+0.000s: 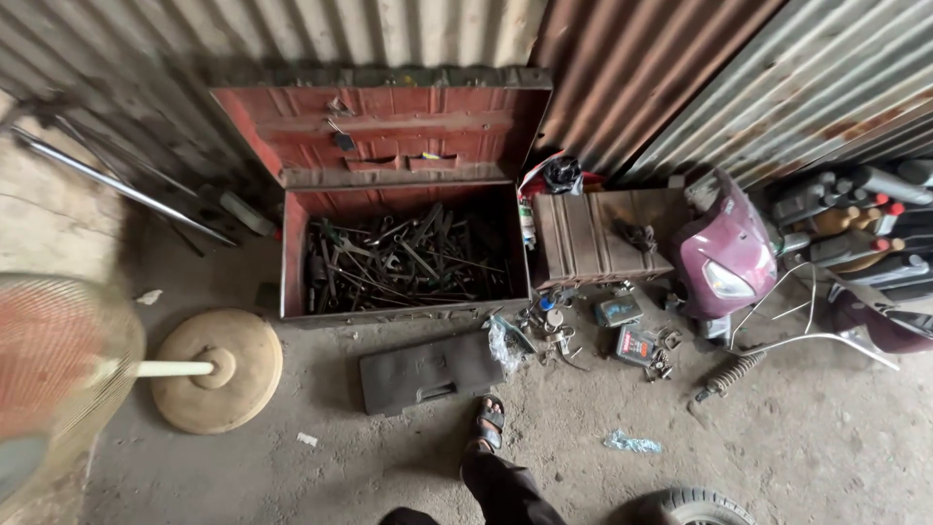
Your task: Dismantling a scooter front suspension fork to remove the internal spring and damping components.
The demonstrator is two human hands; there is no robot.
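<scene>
Hands out of view, state can't be told; open red toolbox (403, 248) by the wall, sandalled foot (489, 424) nearby.
Trip risk: loose parts (559, 326) and grey case (428, 369) litter the floor (797, 437).

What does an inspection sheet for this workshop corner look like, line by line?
Surface: dusty concrete floor, littered with scraps.
Job's things: open red metal toolbox, lid propped against the wall, full of wrenches; closed dark tool case in front of it.
Clutter: small parts, coil spring, maroon scooter fairing, ribbed metal box, tyre.
Grippers: neither hand seen; only a sandalled foot.
Cables: nothing seen.
Surroundings: corrugated metal wall, standing fan with round base, bottles at far right.
</scene>
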